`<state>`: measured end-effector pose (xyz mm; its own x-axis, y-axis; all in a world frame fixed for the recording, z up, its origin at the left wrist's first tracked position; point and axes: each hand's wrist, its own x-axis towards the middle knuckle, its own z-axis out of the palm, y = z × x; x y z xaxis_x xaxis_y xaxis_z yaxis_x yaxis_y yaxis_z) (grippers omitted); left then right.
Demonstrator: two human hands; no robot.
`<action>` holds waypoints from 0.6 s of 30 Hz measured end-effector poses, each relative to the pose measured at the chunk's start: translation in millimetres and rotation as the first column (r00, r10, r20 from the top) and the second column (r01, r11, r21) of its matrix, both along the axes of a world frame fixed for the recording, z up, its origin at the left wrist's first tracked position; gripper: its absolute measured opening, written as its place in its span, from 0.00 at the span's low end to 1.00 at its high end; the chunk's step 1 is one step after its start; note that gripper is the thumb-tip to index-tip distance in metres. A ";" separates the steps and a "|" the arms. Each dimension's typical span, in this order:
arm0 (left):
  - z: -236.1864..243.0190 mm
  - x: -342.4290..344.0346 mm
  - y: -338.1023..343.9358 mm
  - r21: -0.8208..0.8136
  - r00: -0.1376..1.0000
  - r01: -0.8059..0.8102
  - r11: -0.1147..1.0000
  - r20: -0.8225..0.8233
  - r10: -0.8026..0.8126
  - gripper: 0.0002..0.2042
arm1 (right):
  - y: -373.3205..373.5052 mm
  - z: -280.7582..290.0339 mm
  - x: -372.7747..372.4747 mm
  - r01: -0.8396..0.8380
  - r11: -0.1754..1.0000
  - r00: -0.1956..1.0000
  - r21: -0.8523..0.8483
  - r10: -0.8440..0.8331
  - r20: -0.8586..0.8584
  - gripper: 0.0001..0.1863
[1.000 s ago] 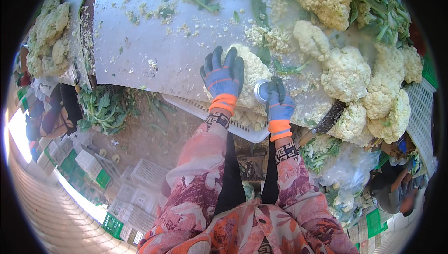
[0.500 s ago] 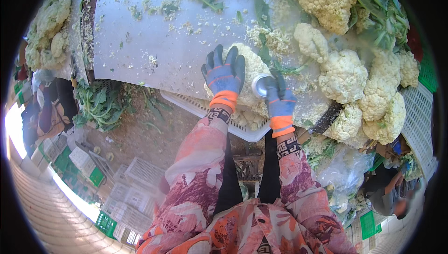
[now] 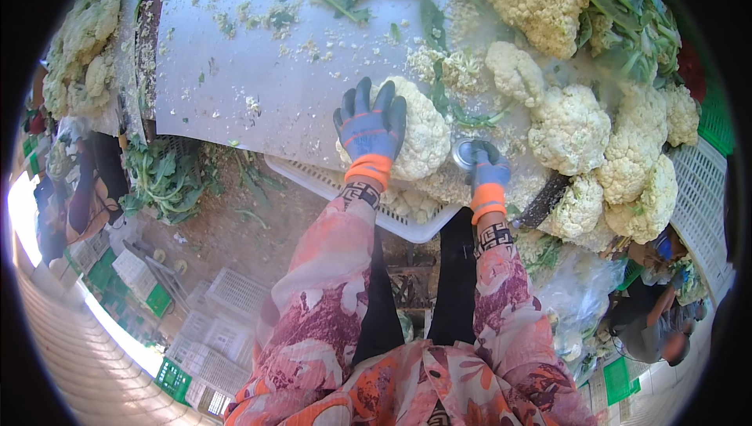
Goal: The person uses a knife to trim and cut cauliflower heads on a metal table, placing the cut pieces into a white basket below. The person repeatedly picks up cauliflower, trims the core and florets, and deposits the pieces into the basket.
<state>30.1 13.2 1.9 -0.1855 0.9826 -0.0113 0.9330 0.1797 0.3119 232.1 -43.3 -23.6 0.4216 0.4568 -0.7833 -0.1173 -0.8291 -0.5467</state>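
A white cauliflower head [image 3: 421, 130] sits at the near edge of the metal tabletop [image 3: 227, 97]. My left hand [image 3: 371, 128], in a blue-grey glove with an orange cuff, lies against its left side with the fingers stretched and spread. Just right of the head, my right hand [image 3: 489, 167] is closed around a round, silvery metal tool [image 3: 464, 153] with a circular rim; the grip hides the rest of it. A gap separates the tool from the cauliflower. Below my hands, a white plastic crate [image 3: 419, 230] holds cauliflower pieces.
Several cauliflower heads [image 3: 570, 130] crowd the right side, with green leaves [image 3: 627, 3] behind them. Crumbs and leaf scraps [image 3: 345, 3] litter the tabletop. More leaves [image 3: 168, 175] hang at the left. Stacked crates [image 3: 211, 340] stand lower left, and another person [image 3: 654, 320] is at lower right.
My right hand has drawn the metal tool away from the cauliflower, to the right and slightly nearer me. More of the head now shows. My left hand has stayed almost in place.
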 end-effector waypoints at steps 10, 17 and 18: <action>-4.3 0.1 1.3 0.044 0.988 0.155 0.987 -0.019 -0.155 0.15 | 65.9 18.0 -33.9 -0.467 0.881 0.857 0.078 0.430 0.282 0.13; -3.6 10.1 3.4 -0.013 0.992 0.122 0.992 0.017 -0.122 0.15 | 86.5 37.0 -30.9 -0.140 0.935 0.988 0.327 0.155 -0.021 0.16; -3.1 9.5 3.1 -0.015 0.992 0.122 0.992 0.035 -0.122 0.14 | 68.0 24.9 -24.8 -0.183 0.949 0.983 0.255 0.176 0.048 0.16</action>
<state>39.6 16.4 -1.2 -0.0636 0.9975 -0.0321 0.9371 0.0707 0.3419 207.3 24.7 1.2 0.3314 0.7115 -0.6197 0.0362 -0.6659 -0.7452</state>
